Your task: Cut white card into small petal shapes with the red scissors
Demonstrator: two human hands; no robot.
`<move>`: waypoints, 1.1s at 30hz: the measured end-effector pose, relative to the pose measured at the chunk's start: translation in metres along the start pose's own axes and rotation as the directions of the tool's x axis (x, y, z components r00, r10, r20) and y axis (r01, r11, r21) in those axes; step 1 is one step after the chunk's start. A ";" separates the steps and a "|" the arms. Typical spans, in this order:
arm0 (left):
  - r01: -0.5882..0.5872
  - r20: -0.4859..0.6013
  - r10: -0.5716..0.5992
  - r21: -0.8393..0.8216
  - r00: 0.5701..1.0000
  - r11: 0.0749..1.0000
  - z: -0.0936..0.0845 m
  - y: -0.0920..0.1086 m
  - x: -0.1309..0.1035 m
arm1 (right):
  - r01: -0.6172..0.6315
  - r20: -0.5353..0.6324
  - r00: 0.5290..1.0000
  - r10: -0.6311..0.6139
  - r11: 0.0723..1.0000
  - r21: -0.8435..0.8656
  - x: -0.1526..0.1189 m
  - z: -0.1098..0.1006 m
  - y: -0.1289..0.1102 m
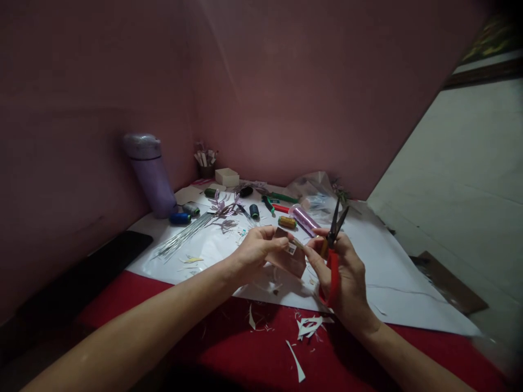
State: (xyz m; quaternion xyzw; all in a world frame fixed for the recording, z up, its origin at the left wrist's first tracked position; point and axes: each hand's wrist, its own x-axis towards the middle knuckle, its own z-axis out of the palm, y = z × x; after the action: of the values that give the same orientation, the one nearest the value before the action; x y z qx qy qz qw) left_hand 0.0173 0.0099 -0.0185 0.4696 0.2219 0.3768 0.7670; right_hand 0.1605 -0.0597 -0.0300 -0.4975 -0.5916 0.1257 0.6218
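Observation:
My left hand [263,247] is closed on a brownish piece of card [291,262] with a small printed label on it. Red-handled scissors [334,267] hang in my right hand [347,272], blades pointing up and slightly parted. The thumb and fingertips of that hand also pinch at the card's upper edge, near a thin pale strip [298,242]. Just beyond my hands lie a gold thread spool [287,222] and a clear tube of purple beads [304,219]. White paper scraps [309,328] are scattered below, on the red cloth.
White paper [400,283] covers much of the red cloth [188,321]. A purple bottle [152,177] stands at the left by the wall. Wire stems [186,234], a blue spool [180,218], green-handled pliers [268,204], a small white box [227,177] and a plastic bag [314,193] lie farther back.

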 end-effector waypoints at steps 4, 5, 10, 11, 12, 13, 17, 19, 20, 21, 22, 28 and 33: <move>0.030 -0.009 -0.029 0.001 1.000 1.000 0.000 0.001 0.000 | -0.041 -0.033 0.999 0.041 0.999 -0.006 0.001 0.001 0.003; 0.046 -0.016 -0.046 0.004 0.999 0.999 0.000 0.001 0.000 | -0.050 -0.039 0.998 0.050 0.999 0.002 0.002 0.001 0.003; 0.078 -0.082 -0.080 -0.021 0.993 0.997 0.001 0.001 0.000 | -0.070 -0.057 0.996 0.070 0.998 0.001 0.004 0.000 0.002; 0.079 -0.088 -0.080 -0.018 0.993 0.997 0.001 0.001 0.000 | -0.079 -0.056 0.995 0.079 0.997 0.007 0.004 -0.001 0.002; 0.076 -0.088 -0.077 -0.012 0.993 0.997 0.002 0.001 0.000 | -0.092 -0.051 0.994 0.093 0.996 0.018 0.004 -0.001 0.003; 0.070 -0.083 -0.070 -0.004 0.994 0.998 0.002 0.002 -0.001 | -0.109 -0.045 0.993 0.111 0.993 0.033 0.004 -0.001 0.003; 0.041 -0.055 -0.039 0.037 0.998 0.998 0.003 0.004 -0.001 | -0.195 -0.027 0.980 0.198 0.976 0.092 0.004 0.000 0.005; 0.031 -0.042 -0.029 0.054 0.999 0.998 0.003 0.004 -0.001 | -0.215 -0.010 0.976 0.217 0.972 0.096 0.004 0.000 0.005; 0.024 -0.038 -0.022 0.059 0.999 0.998 0.003 0.005 -0.001 | -0.216 0.006 0.976 0.216 0.972 0.088 0.003 0.000 0.005; 0.016 -0.036 -0.014 0.062 0.999 0.998 0.003 0.005 -0.001 | -0.212 0.027 0.977 0.211 0.974 0.078 0.003 0.000 0.005; 0.008 -0.034 -0.006 0.064 0.999 0.998 0.003 0.005 -0.002 | -0.206 0.048 0.978 0.203 0.976 0.067 0.002 -0.001 0.004; -0.059 0.007 0.058 0.062 0.998 0.996 0.004 0.009 -0.004 | -0.162 0.101 0.982 0.158 0.986 0.037 -0.002 -0.002 0.003; -0.084 -0.054 0.087 0.053 0.995 0.995 0.002 0.011 -0.001 | -0.142 0.089 0.986 0.142 0.990 -0.003 -0.004 -0.001 0.003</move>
State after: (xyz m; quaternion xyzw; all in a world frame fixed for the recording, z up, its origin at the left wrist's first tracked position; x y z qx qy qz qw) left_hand 0.0138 0.0108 -0.0082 0.4872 0.2326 0.4167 0.7313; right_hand 0.1621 -0.0615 -0.0346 -0.5314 -0.5814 0.1927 0.5852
